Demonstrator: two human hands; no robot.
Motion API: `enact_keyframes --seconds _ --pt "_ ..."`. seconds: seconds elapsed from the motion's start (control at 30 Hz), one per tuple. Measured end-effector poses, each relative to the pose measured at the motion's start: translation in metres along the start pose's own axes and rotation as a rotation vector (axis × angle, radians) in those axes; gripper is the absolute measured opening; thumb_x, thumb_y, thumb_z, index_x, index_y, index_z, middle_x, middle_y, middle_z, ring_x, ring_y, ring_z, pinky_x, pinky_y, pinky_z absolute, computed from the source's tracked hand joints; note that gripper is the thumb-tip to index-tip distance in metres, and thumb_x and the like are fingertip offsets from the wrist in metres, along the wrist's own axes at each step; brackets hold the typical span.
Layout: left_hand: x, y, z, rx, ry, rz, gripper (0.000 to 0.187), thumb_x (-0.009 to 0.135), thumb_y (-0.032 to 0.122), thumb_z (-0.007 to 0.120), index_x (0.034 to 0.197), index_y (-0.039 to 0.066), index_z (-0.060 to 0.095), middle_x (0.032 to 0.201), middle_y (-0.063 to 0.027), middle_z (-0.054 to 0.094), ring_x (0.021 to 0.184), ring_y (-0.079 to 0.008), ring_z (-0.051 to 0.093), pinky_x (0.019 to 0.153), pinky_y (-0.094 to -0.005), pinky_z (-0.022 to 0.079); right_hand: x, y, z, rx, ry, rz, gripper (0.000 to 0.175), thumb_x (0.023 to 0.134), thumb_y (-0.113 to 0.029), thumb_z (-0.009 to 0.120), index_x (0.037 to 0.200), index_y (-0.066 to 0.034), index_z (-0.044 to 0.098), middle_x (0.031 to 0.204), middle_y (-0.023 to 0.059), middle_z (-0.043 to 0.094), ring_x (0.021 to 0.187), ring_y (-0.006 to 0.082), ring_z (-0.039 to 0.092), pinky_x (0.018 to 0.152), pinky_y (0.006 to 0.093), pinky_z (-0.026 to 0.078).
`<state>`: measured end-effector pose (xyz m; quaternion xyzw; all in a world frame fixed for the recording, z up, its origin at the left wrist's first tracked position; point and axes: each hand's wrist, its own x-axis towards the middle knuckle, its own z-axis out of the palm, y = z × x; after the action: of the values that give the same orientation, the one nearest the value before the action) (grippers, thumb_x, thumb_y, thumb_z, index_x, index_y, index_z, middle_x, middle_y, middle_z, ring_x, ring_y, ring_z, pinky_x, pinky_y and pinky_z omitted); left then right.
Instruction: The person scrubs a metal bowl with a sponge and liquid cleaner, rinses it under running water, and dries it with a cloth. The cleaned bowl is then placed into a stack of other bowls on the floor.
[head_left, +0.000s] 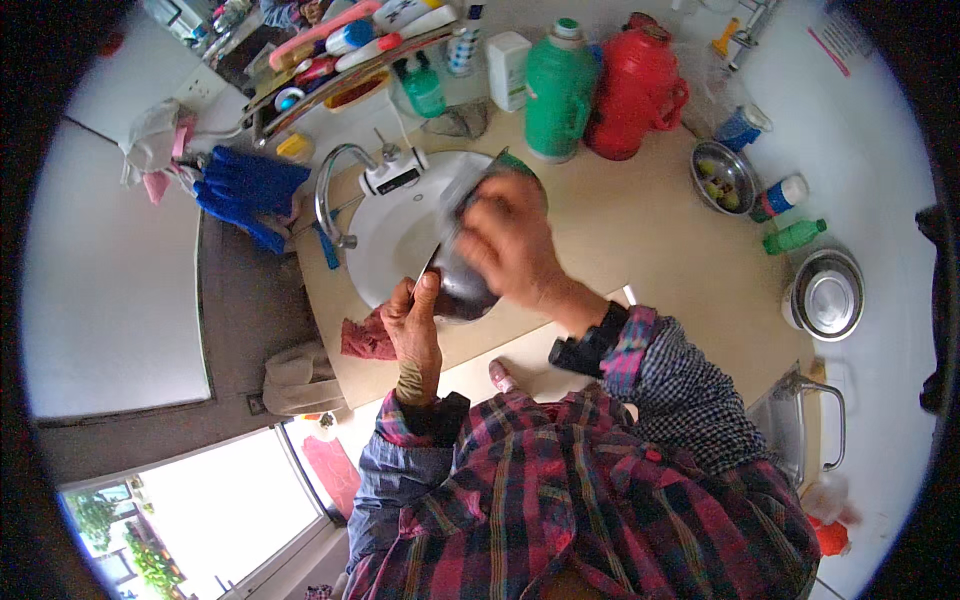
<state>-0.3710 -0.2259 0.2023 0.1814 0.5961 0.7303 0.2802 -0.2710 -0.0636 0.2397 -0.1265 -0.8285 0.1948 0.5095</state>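
My left hand (416, 319) grips the rim of a dark metal vessel (465, 285), its thumb on the edge, over the near side of the white washbasin (390, 259). Blurred by motion, my right hand (506, 236) is at the upper part of the vessel; greyish material shows beside its fingers, too blurred to name. A curved chrome faucet (322, 187) stands at the basin's left. Beside my left hand a dark red cloth (365, 336) lies on the counter's edge.
Behind the basin stand a green thermos flask (553, 97) and a red thermos flask (630, 94). Blue gloves (244, 191) hang at the left. A metal bowl (724, 178) with food pieces, a green bottle (795, 236) and stacked metal bowls (827, 295) line the right side. A crowded shelf (352, 64) is above.
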Motion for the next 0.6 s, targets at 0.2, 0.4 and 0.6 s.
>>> enact_keyframes --seconds 0.2,0.4,0.6 --pt "0.028 0.003 -0.054 -0.036 0.007 0.058 0.041 0.098 0.027 0.069 0.066 0.012 0.048 0.065 0.0098 0.041 0.061 -0.003 0.032 0.055 -0.0239 0.028 0.037 0.053 0.046 0.129 -0.132 0.399 0.014 0.09 -0.019 0.064 0.09 -0.0064 0.058 0.089 0.0166 0.057 0.088 0.0349 0.056 0.078 0.0459 0.045" --pt "0.034 0.004 -0.064 -0.132 0.07 -0.044 0.04 0.099 0.03 0.067 0.068 0.015 0.047 0.063 0.0102 0.039 0.051 -0.0013 0.029 0.041 -0.0223 0.023 0.061 0.026 0.061 0.013 -0.237 0.104 0.018 0.09 -0.018 0.068 0.106 -0.0098 0.066 0.106 0.0111 0.062 0.1 0.0283 0.061 0.09 0.0427 0.048" --pt "0.035 0.006 -0.06 -0.071 0.188 -0.051 0.037 0.099 0.029 0.066 0.069 0.014 0.051 0.065 0.01 0.041 0.053 -0.0022 0.034 0.044 -0.0227 0.029 0.07 0.007 0.073 0.157 -0.321 -0.085 0.022 0.079 -0.022 0.074 0.097 -0.0095 0.067 0.111 0.0128 0.058 0.111 0.0345 0.054 0.098 0.048 0.041"
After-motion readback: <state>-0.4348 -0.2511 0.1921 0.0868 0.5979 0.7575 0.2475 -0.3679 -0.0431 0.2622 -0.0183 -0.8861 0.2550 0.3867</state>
